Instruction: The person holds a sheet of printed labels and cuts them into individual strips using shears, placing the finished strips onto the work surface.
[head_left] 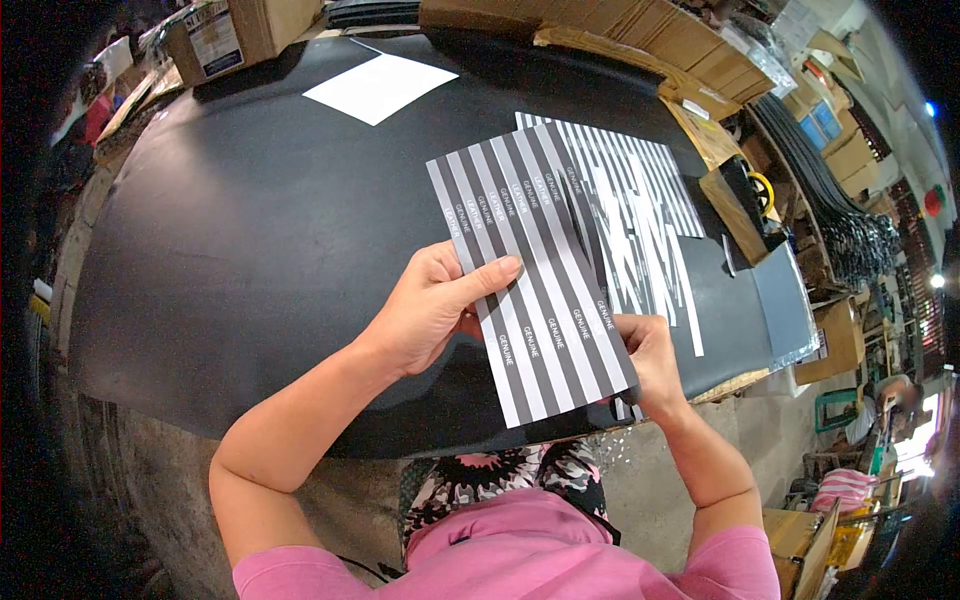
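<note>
My left hand (pixel 425 310) grips the left edge of a sheet printed with grey and white stripes (pixel 535 290), thumb on top and fingers underneath. The words GENUINE and LEATHER run along its dark stripes. At the sheet's lower right edge my right hand (pixel 650 365) is closed, its fingers partly behind the sheet. A dark rounded piece (pixel 626 395) shows below those fingers; I cannot tell what it is. Beyond the sheet, loose white strips (pixel 650 265) lie in a pile, overlapping another striped sheet (pixel 670 180).
A black-covered table (pixel 230 250) carries all this. White paper (pixel 382 90) lies at its far side. A cardboard box (pixel 235 45) stands at the back left. At the right are a box with yellow tape (pixel 745 205) and hanging black strips (pixel 840 210).
</note>
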